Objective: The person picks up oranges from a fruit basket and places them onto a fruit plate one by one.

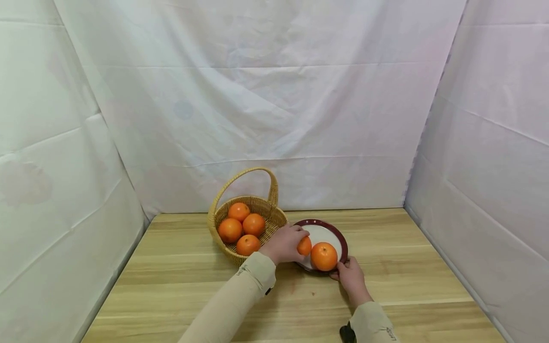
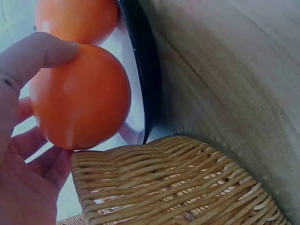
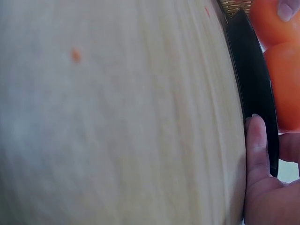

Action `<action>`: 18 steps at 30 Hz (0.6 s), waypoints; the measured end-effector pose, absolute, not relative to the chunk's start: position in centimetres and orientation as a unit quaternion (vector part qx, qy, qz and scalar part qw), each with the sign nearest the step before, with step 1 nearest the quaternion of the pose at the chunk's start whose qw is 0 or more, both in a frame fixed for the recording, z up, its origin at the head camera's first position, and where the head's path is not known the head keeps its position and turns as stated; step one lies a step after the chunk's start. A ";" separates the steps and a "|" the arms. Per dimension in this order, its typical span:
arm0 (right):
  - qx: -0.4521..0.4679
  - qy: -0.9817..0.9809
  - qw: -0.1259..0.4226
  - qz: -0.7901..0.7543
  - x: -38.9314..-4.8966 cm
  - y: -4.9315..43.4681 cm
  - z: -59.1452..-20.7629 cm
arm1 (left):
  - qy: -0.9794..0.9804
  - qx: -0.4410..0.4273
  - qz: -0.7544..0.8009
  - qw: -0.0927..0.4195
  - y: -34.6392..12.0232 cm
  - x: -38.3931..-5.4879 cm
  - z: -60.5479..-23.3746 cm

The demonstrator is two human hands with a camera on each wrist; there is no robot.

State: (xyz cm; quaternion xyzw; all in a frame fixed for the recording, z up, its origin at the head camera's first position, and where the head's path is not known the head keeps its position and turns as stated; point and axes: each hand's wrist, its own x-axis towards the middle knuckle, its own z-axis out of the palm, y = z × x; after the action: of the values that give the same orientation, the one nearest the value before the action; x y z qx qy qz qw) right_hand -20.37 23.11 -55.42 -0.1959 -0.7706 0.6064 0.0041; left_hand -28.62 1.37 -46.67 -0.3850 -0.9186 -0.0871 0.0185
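Note:
My left hand (image 1: 284,244) grips an orange (image 2: 82,98) over the left side of a plate, thumb on top and fingers curled beneath. The white plate (image 1: 316,233) has a dark red rim, and a second orange (image 1: 324,257) sits on its near right part. At the plate's near right edge, my right hand (image 1: 351,278) pinches the rim (image 3: 255,79) between thumb and fingers. Close beside the plate on the left stands a wicker basket (image 1: 274,220) with a tall arched handle, its rim right by the left hand. Several oranges (image 1: 254,224) lie inside it.
A wooden table (image 1: 171,286) carries everything, with white cloth walls (image 1: 274,109) behind it and along both sides. Small reddish spots (image 1: 313,294) mark the wood in front of the plate.

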 end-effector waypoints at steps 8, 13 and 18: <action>-0.203 -0.762 0.008 0.614 -20.5 23.1 -55.4 | -0.916 -0.396 -0.062 0.022 1.7 -28.4 -46.9; -0.207 -0.758 0.002 0.618 -20.6 23.1 -55.6 | -0.916 -0.398 -0.043 0.030 1.8 -28.2 -47.1; -0.207 -0.758 0.003 0.619 -20.6 23.1 -55.6 | -0.921 -0.388 -0.032 0.030 2.1 -27.9 -47.0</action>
State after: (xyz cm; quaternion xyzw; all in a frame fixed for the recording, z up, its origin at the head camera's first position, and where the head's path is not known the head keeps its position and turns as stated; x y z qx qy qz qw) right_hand -20.57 23.08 -55.59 -0.2068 -0.7577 0.6190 0.0033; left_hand -27.92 2.05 -46.96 -0.3880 -0.9206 -0.0322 0.0298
